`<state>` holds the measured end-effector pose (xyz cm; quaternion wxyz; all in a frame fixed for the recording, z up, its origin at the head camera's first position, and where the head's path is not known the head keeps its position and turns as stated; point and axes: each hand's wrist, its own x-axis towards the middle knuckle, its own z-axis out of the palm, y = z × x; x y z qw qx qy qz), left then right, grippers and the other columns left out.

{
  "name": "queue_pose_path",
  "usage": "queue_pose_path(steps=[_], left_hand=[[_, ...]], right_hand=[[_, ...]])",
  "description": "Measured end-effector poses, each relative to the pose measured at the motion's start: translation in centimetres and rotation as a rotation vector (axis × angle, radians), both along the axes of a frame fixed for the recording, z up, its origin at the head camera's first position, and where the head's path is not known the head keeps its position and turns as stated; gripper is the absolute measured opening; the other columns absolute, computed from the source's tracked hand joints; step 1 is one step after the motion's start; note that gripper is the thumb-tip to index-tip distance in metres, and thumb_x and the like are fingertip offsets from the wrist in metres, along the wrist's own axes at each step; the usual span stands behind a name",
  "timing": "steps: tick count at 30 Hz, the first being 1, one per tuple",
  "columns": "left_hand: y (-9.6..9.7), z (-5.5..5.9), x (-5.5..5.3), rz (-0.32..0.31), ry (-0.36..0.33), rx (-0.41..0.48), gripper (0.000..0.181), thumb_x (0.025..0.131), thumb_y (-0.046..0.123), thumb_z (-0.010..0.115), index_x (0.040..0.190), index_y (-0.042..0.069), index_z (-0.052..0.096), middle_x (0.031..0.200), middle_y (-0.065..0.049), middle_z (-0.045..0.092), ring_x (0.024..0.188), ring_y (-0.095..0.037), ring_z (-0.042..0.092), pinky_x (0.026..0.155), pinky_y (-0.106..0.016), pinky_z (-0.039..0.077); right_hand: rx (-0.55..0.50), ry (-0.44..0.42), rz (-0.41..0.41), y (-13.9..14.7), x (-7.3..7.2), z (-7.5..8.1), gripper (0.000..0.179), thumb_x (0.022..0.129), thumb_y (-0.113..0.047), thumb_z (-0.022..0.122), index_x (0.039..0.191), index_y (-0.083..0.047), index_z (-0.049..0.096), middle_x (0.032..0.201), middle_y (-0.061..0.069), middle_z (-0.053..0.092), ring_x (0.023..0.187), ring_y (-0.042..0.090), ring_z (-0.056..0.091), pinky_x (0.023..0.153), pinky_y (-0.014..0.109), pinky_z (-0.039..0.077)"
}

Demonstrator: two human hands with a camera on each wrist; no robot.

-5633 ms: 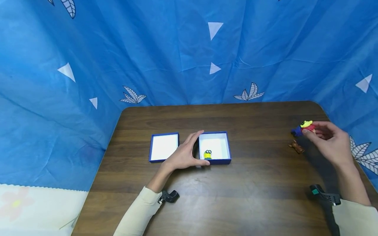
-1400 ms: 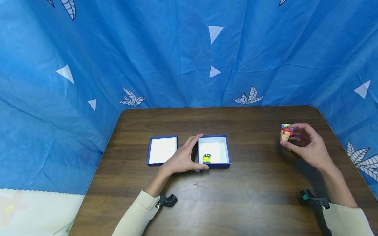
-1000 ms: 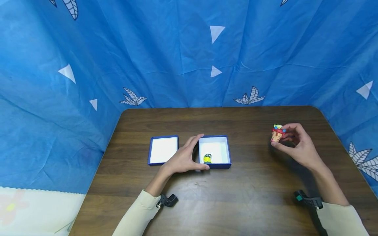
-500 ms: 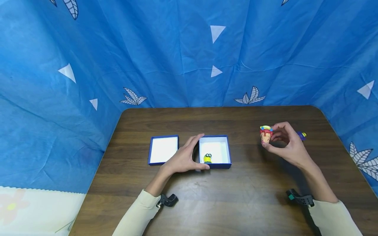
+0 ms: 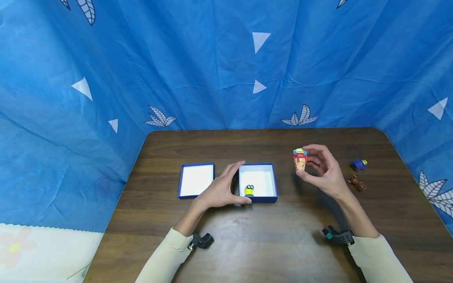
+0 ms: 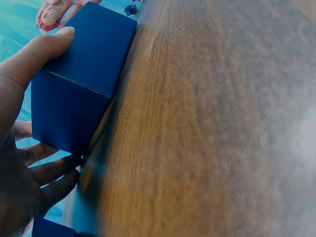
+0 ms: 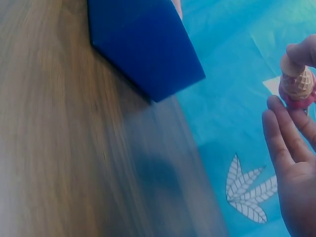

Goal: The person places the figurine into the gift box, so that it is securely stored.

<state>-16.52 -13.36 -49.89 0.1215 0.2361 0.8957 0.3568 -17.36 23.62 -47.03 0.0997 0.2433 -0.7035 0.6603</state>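
Observation:
A blue box with a white inside [image 5: 261,179] stands on the table at the middle. My left hand [image 5: 221,190] grips its left side, thumb on the front wall [image 6: 84,54] and fingers round the back. A small yellow toy figure with big eyes [image 5: 249,190] is in the box's front left corner. My right hand [image 5: 325,171] pinches a toy ice cream cone [image 5: 300,160], with red and yellow topping and blue spots, between thumb and fingertips. It is up off the table, right of the box; the waffle pattern of the cone [image 7: 297,84] shows in the right wrist view.
The blue-edged box lid [image 5: 196,180] lies white side up, left of the box. On the table's right side lie a purple and yellow toy [image 5: 359,164] and a brown toy figure [image 5: 357,183]. A blue curtain [image 5: 212,70] hangs behind the wooden table [image 5: 283,243].
My right hand has carried the ice cream cone leftwards from the table's right side towards the box, uncovering the purple and brown toys. My left hand has stayed on the box.

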Motion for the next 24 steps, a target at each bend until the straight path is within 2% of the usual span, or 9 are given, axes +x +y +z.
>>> queue_pose_path(steps=[10,18,24], left_hand=[[0.0,-0.1,0.0,0.006,-0.007,-0.001,0.125,0.077,0.07,0.088,0.172,0.038,0.015,0.174,0.0,0.031,0.151,-0.03,0.049,0.118,-0.063,0.048],[0.1,-0.1,0.0,0.006,-0.001,0.002,0.125,0.076,0.07,0.088,0.172,0.037,0.015,0.173,-0.001,0.032,0.148,-0.031,0.051,0.116,-0.062,0.049],[0.0,-0.1,-0.1,0.005,0.001,-0.003,0.125,0.076,0.07,0.088,0.173,0.037,0.015,0.172,-0.002,0.033,0.146,-0.031,0.053,0.115,-0.062,0.05]], right_hand=[[0.209,-0.032,-0.09,-2.2,-0.2,-0.1,0.067,0.078,0.015,0.086,0.136,0.002,0.055,0.126,-0.003,0.067,0.109,0.005,0.07,0.098,0.015,0.057],[0.26,-0.091,-0.09,-3.5,-0.4,-0.3,0.064,0.079,0.007,0.09,0.131,-0.004,0.054,0.121,-0.005,0.068,0.109,0.008,0.069,0.096,0.019,0.058],[0.316,-0.112,-0.067,-4.1,-0.3,-0.5,0.061,0.081,0.001,0.09,0.129,-0.006,0.053,0.122,-0.003,0.068,0.11,0.014,0.068,0.096,0.028,0.059]])
